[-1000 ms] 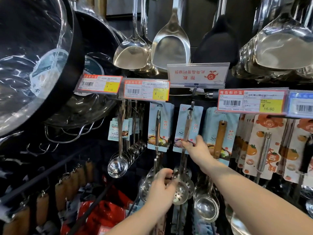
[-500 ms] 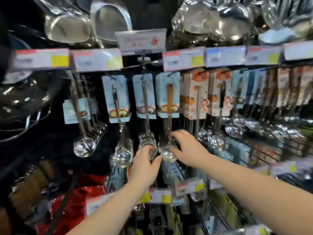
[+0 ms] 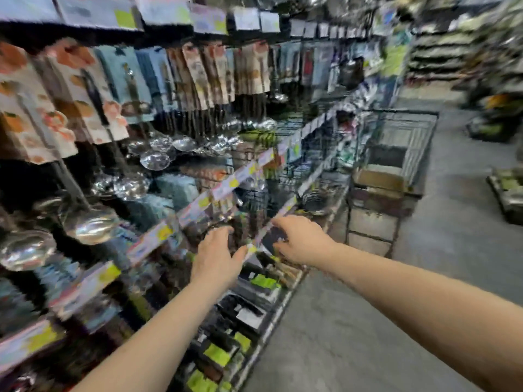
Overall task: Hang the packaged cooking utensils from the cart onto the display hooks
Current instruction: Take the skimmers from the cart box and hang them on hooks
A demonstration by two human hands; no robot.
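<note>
The view is blurred by motion. Packaged ladles and skimmers (image 3: pixel 93 108) hang in rows from display hooks on the left, their steel bowls (image 3: pixel 90 224) dangling below the cards. A wire cart (image 3: pixel 396 165) stands down the aisle at centre right, with a cardboard box inside. My left hand (image 3: pixel 218 258) and my right hand (image 3: pixel 302 241) are both stretched forward, low in front of the shelving, fingers apart and nothing in either. Both hands are well short of the cart.
Price-tag rails (image 3: pixel 198 205) run along the shelf edges. Dark packaged goods with green labels (image 3: pixel 254 306) fill the bottom shelves. Grey concrete floor (image 3: pixel 368 335) stretches to the right. Low crates of goods (image 3: pixel 506 193) sit at the far right.
The view has swung right and down, from the hanging ladles toward the aisle and cart. Both hands have let go of the hanging skimmers and dropped lower, now holding nothing.
</note>
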